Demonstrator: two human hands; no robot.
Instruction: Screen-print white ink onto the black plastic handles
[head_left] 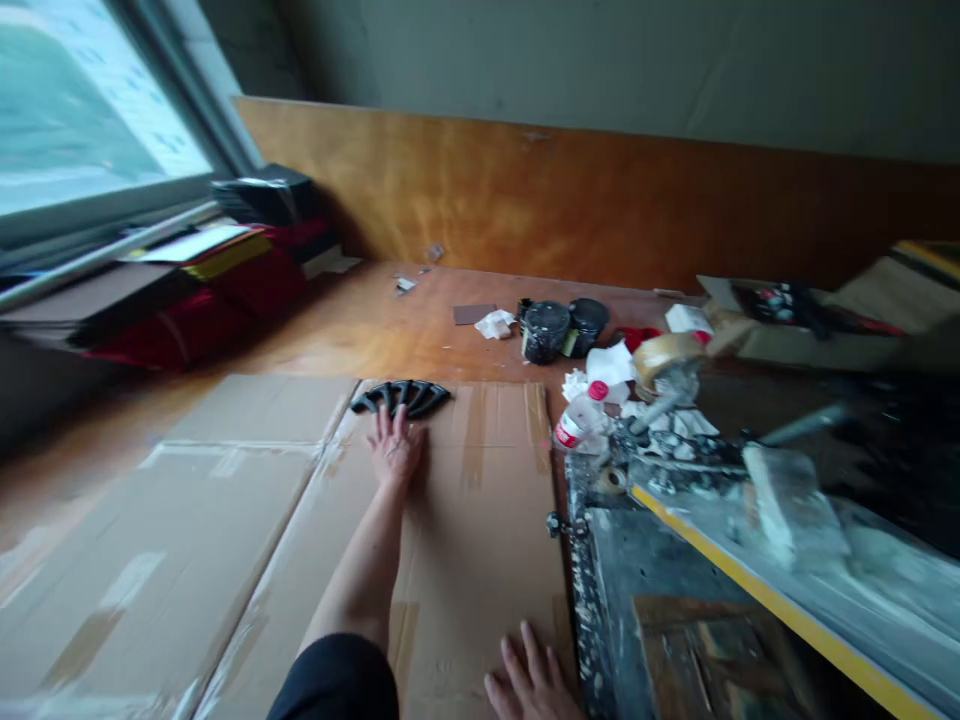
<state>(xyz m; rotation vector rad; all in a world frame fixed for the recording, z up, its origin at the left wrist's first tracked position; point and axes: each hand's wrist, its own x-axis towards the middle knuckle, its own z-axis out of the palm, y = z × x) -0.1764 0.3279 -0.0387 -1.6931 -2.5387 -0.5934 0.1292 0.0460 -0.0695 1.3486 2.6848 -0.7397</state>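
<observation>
My left hand [395,450] reaches far out over the flattened cardboard [450,540], fingers stretched forward. Its fingertips rest at the near edge of a black, fan-shaped piece with several curved ribs [403,396], which lies near the far edge of the cardboard. Whether these ribs are one piece or several separate ones, I cannot tell. Down at the bottom of the view, my right hand [534,680] lies with fingers spread on the cardboard's right side, holding nothing; its wrist is cut off by the frame.
Right of the cardboard stands a paint-spattered machine with a yellow-edged frame [750,570]. Near it are a plastic bottle with a red cap [579,418], a tape roll [664,352] and black jars [546,330]. Stacked sheets [97,300] lie at left, an open box [810,345] at right.
</observation>
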